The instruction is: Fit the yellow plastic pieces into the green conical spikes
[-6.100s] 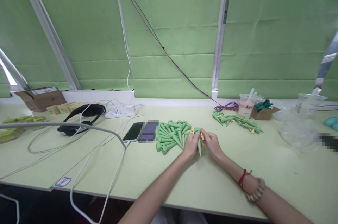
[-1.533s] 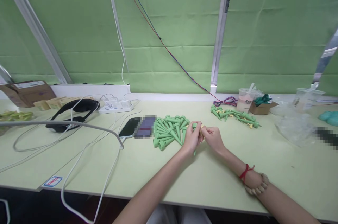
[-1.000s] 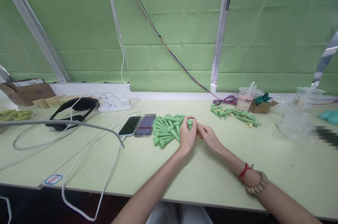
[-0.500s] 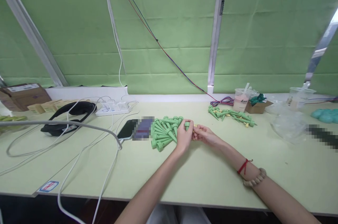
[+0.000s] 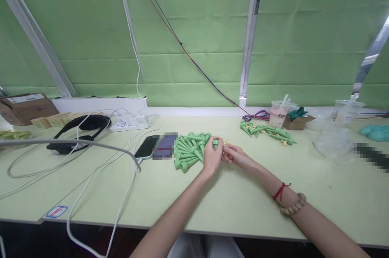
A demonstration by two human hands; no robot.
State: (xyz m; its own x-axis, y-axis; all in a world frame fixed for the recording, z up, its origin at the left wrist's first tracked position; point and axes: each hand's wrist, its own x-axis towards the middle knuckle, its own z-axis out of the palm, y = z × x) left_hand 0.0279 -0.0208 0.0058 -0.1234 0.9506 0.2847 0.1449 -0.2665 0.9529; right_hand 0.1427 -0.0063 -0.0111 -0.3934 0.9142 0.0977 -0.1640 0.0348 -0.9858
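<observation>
Head view: inside the surface point(image 5: 243, 209)'s front edge, our left hand point(image 5: 212, 156) grips a green spike point(image 5: 215, 143); our right hand point(image 5: 237, 156) seemingly pinches a yellow piece point(image 5: 225, 144), best held aligned.

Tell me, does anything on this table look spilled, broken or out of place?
Nothing looks spilled or broken. One oddity: a white cable loops past the front edge of the table, where it could perhaps snag.
</observation>
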